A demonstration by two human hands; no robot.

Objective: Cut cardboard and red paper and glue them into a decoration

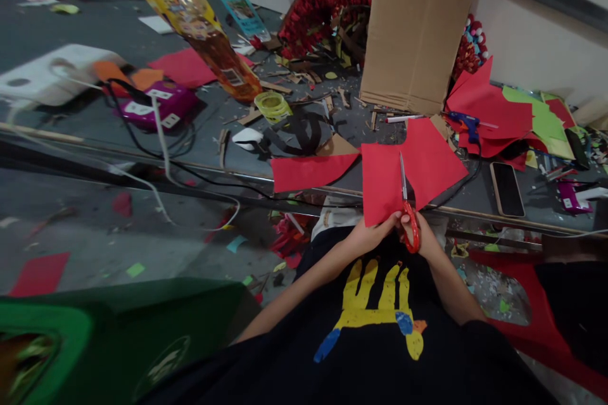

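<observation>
A red sheet of paper (380, 174) is pinched at its lower edge by my left hand (373, 237), close in front of my body. My right hand (415, 231) grips a pair of scissors (412, 228) by its red handles. The scissor blades point away from me and lie along the sheet's right edge, nearly closed together. Just beyond them another piece of red paper (434, 161) rests on the table; whether it joins the held sheet I cannot tell. To the left lies a long red paper strip (308, 172) with one curved edge.
Behind stand a cardboard box (418, 25), a tilted-looking bottle of brown drink (209, 31) and a blue-labelled bottle (240, 6). A blue glue gun (468, 125) lies on red paper at right, near a phone (507, 188). Cables cross the table's front edge (256, 180). A green bin (142, 323) stands lower left.
</observation>
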